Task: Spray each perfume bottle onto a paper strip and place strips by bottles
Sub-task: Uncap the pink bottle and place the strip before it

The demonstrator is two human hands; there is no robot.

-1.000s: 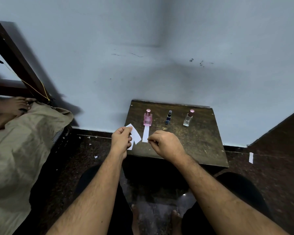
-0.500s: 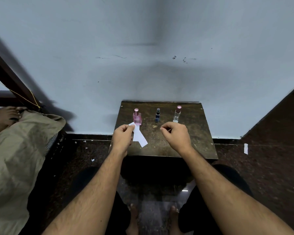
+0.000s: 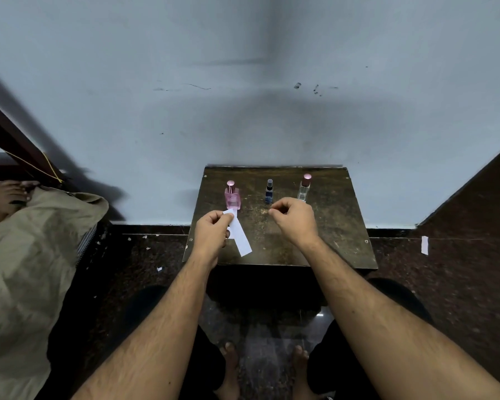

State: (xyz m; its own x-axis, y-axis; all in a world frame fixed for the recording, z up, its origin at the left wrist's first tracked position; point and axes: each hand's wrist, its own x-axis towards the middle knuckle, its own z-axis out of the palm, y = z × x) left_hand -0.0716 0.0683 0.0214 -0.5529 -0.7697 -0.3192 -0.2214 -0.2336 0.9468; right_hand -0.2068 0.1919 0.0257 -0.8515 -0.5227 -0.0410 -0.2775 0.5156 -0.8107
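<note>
Three perfume bottles stand in a row at the back of a small dark wooden table (image 3: pixel 338 243): a pink bottle (image 3: pixel 232 196) at the left, a small dark blue bottle (image 3: pixel 269 192) in the middle and a clear bottle with a pink cap (image 3: pixel 304 189) at the right. My left hand (image 3: pixel 212 233) pinches white paper strips (image 3: pixel 242 241) just in front of the pink bottle; they hang slanted down to the right. My right hand (image 3: pixel 294 219) hovers in front of the blue and clear bottles, fingers curled, thumb against forefinger, nothing visible in it.
A blue-grey wall rises directly behind the table. One loose paper strip (image 3: pixel 424 245) lies on the dark floor at the right. A beige cloth (image 3: pixel 26 255) and another person's foot (image 3: pixel 8 194) are at the left. My bare feet (image 3: pixel 228 360) rest below the table.
My right hand has left the strip in front of the pink bottle and moved right, toward the blue bottle. My left hand's strips have swung from pointing up to hanging down-right.
</note>
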